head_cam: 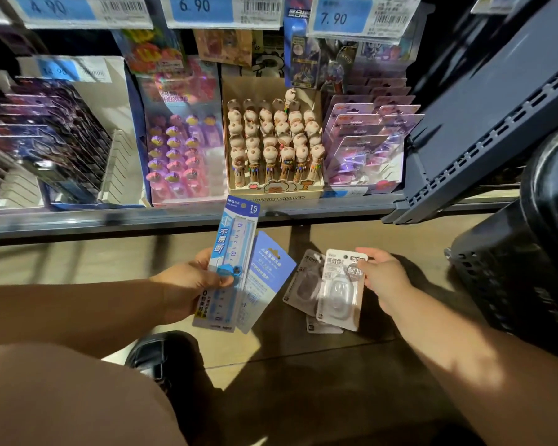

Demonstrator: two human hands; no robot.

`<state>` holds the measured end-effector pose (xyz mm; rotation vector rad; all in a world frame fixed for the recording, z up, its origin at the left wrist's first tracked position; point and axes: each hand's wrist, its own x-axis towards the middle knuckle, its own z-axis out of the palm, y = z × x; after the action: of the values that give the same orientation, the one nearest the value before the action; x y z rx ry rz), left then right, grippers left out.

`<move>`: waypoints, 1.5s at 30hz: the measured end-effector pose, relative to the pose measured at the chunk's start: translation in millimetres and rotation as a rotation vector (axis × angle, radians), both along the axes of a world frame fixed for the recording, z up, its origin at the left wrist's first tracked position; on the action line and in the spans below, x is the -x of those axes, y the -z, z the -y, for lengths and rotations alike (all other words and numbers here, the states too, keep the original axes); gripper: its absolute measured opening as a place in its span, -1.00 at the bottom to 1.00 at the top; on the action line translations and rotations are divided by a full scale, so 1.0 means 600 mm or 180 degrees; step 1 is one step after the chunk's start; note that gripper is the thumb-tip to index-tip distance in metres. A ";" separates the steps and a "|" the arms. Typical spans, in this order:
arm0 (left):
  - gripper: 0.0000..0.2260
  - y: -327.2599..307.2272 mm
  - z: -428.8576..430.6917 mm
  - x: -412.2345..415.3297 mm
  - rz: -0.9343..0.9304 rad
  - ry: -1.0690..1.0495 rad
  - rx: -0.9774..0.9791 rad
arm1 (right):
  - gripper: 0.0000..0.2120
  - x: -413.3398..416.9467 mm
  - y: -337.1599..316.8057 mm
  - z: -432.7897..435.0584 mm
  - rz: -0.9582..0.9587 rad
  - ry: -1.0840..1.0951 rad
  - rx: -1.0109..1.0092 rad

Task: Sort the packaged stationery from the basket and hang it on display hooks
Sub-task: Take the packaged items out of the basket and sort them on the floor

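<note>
Where the store shelf (110,220) runs across the upper half of the view, open display boxes stand side by side along its front edge. A black slotted basket (512,284) sits on the floor (351,233) at the right, below the shelf's right end, and what it contains is hidden. At the middle of the shelf's front edge is a ball-pen box (274,191) packed with upright animal-topped pens. A pink eraser box (184,140) touches its left side. 3 price tags (342,17) above read 4.90, 6.90 and 7.90.

Both forearms reach forward over the floor, just short of the shelf edge. The left hand (181,284) grips 2 flat packs fanned together: a ruler pack (232,252) in front, tilted slightly right, and a blue card pack (268,272) behind it, leaning further right. The right hand (384,278) pinches a correction-tape pack (340,291) by its upper right edge, thumb on the front. A second tape pack (303,284) shows behind it on the left, and what may be a third (322,326) peeks out below. A black shoe (165,352) rests on the floor under the left wrist.
</note>
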<state>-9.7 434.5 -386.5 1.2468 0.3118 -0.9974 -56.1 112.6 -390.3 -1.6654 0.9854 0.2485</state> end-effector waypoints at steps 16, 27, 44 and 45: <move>-0.58 -0.004 0.005 0.001 -0.0179 0.0028 -0.0075 | -0.34 -0.001 -0.013 -0.025 -0.0561 -0.1603 0.0791; -0.57 -0.028 0.021 0.008 -0.0153 -0.0080 0.0109 | -0.88 -0.010 -0.047 -0.152 -0.0040 -0.0913 -0.0917; -0.78 -0.055 0.043 0.009 0.0076 -0.0163 -0.0205 | -0.77 -0.017 -0.085 -0.173 0.0412 -0.0013 -0.2144; -0.78 -0.056 0.041 0.009 0.0007 -0.0180 -0.0126 | -0.76 -0.017 -0.087 -0.172 0.0426 0.0028 -0.2274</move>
<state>-15.3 409.9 -352.6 1.2681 0.3647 -0.9453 -45.7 216.1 -337.9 -1.0081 0.6874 0.4207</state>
